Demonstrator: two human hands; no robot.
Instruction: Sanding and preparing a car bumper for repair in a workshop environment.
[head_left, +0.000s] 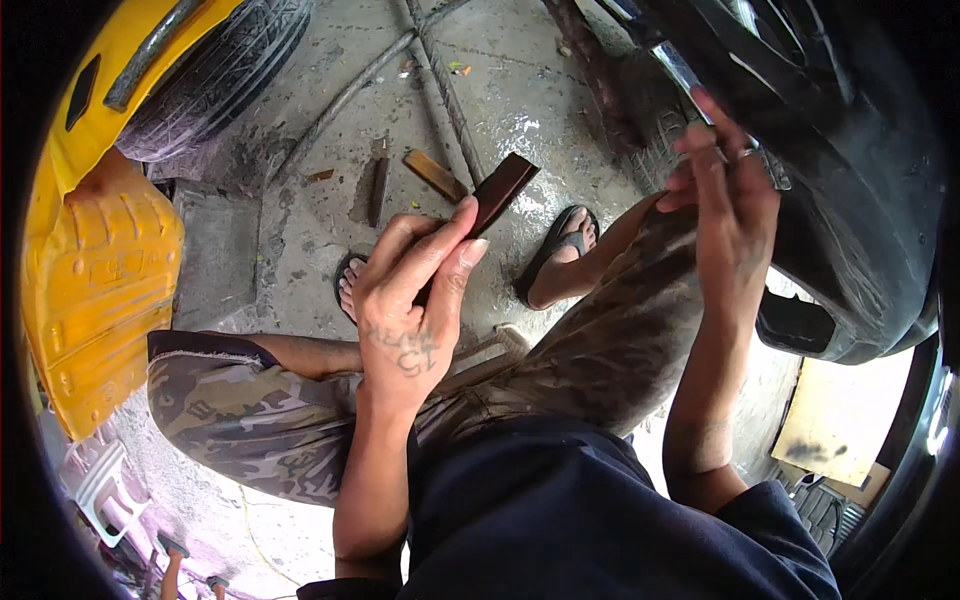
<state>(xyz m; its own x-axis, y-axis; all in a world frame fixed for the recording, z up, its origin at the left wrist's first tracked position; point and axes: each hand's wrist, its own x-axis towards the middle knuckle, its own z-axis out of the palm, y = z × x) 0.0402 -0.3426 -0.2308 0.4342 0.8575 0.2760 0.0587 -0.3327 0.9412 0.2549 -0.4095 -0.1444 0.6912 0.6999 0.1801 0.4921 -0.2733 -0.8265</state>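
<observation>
My left hand (405,310) pinches a dark brown rectangular strip (503,192) between thumb and fingers, and its far end points up to the right. The strip's material is hard to make out. Off to the right, my right hand (728,200) is raised beside a black bumper-like vehicle part (850,200). Its fingers are stretched out and slightly blurred, with nothing visible in them. On the concrete floor beyond my left hand lie a lighter brown strip (434,174) and a narrow dark strip (379,192).
A yellow vehicle part (100,130) with a tyre (225,85) stands at the far left, above a yellow ribbed panel (115,280). Long metal bars (340,105) cross the floor ahead. A white plastic chair (105,490) and another person's foot (172,545) show lower left.
</observation>
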